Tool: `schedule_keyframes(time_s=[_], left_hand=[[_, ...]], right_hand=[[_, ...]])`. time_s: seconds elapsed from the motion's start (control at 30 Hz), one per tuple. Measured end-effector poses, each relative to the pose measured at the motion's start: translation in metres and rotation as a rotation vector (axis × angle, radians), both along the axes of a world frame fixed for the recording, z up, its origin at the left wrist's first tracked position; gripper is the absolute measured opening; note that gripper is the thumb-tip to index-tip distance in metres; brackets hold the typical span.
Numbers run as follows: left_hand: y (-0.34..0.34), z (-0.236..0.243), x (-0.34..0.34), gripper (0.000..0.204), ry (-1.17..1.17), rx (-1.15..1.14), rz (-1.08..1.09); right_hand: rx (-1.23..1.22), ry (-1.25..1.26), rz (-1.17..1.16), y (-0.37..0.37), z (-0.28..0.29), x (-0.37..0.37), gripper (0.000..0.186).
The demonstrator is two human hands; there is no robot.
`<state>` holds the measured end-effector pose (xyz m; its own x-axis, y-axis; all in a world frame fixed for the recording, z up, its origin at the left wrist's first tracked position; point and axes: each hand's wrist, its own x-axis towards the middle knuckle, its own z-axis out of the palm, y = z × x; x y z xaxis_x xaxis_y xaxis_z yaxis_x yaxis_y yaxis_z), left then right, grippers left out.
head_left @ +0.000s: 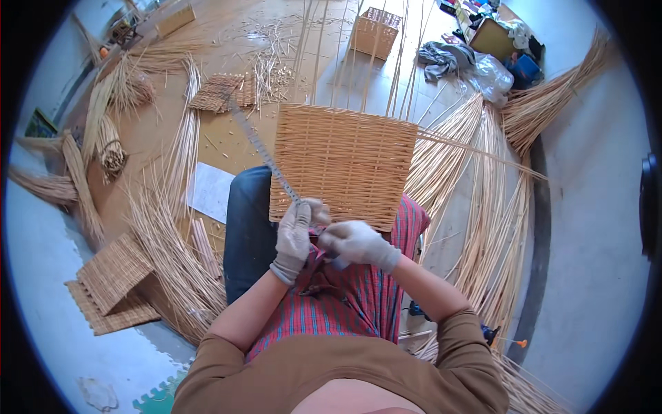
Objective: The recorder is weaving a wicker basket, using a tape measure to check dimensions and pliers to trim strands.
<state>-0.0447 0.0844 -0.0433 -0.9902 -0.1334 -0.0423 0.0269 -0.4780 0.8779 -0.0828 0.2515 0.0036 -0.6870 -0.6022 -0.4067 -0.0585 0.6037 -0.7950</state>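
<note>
A woven wicker panel (345, 165) stands tilted across my knees, with long loose stakes rising from its far edge. My left hand (294, 238), in a whitish work glove, is at the panel's near left corner. Its fingers are closed on a measuring tape (261, 150), a pale strip that runs up and away to the left past the panel's side. Gloved too, my right hand (362, 243) is close beside it, at the panel's near edge. The right fingers are curled in and partly blurred; what they hold is hidden. A red plaid cloth (324, 314) covers my lap below.
Bundles of long wicker strands (483, 207) fan out on the right, with more strands (169, 255) on the left. Flat woven pieces (114, 276) lie at lower left. Another woven piece (224, 93) and a small woven box (376, 33) are farther off. Clothes and bags (476, 58) are heaped at far right.
</note>
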Motion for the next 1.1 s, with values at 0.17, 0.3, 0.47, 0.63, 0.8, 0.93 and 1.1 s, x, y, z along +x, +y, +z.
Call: schedule_keyframes(time_s=[0.17, 0.3, 0.47, 0.63, 0.8, 0.93, 1.1], left_hand=[[-0.029, -0.020, 0.026, 0.028, -0.333, -0.059, -0.151], [-0.035, -0.049, 0.028, 0.031, -0.284, -0.178, -0.212], [-0.023, -0.044, 0.015, 0.034, -0.350, -0.143, -0.229], [-0.021, -0.039, 0.007, 0.037, -0.414, -0.141, -0.218], [-0.018, -0.038, 0.005, 0.038, -0.426, -0.120, -0.208], [-0.014, -0.038, 0.006, 0.037, -0.419, -0.123, -0.191], [-0.012, -0.047, 0.012, 0.033, -0.379, -0.087, -0.172]], right_hand=[[-0.181, 0.510, -0.091, -0.011, 0.013, -0.052, 0.019], [-0.438, 0.446, -0.455, -0.038, 0.062, -0.132, 0.032], [-0.390, 0.258, -0.577, -0.072, 0.065, -0.210, 0.053], [-0.462, -0.121, -0.547, -0.080, 0.057, -0.231, 0.037], [-0.454, -0.154, -0.476, -0.080, 0.059, -0.228, 0.034], [-0.435, -0.108, -0.437, -0.078, 0.058, -0.226, 0.032], [-0.321, -0.060, -0.482, -0.084, 0.055, -0.224, 0.027]])
